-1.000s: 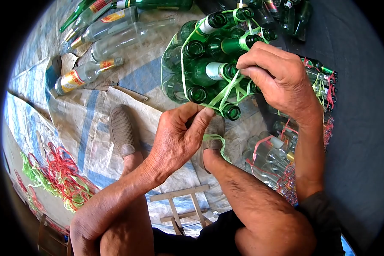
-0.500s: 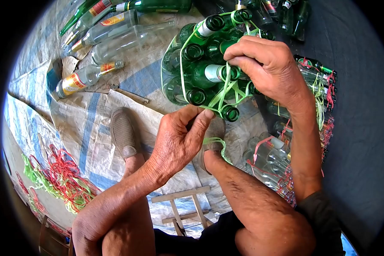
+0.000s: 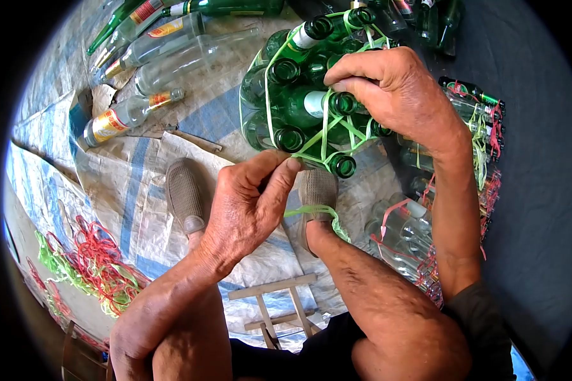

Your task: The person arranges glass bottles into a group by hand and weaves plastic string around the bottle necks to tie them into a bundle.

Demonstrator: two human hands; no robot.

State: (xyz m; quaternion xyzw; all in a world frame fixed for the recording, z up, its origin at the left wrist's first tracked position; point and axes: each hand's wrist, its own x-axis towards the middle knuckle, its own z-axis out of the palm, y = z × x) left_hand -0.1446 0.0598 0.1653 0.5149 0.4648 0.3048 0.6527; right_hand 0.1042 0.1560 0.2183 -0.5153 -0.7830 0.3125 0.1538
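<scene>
A bundle of several green glass bottles (image 3: 290,106) stands in front of me, necks toward me. Light green plastic twine (image 3: 269,108) runs around the bundle and crosses between the necks. My left hand (image 3: 251,197) is closed, thumb and forefinger pinching the twine beside the nearest necks; a loose tail (image 3: 318,209) of it hangs below. Over the right side of the bundle, my right hand (image 3: 394,101) is closed in a pinch on a twine strand by a bottle mouth. Its fingertips partly hide that strand.
Clear bottles with labels (image 3: 117,120) and green bottles (image 3: 235,6) lie at the upper left on a striped plastic sheet (image 3: 133,184). Red and green twine (image 3: 102,260) is heaped at lower left. Tied bottles (image 3: 400,235) lie at the right. A small wooden frame (image 3: 276,305) is between my legs.
My left hand has moved left and slightly down from the bundle, still pinching twine. The right hand has shifted slightly left and up. The bottle necks have tipped slightly.
</scene>
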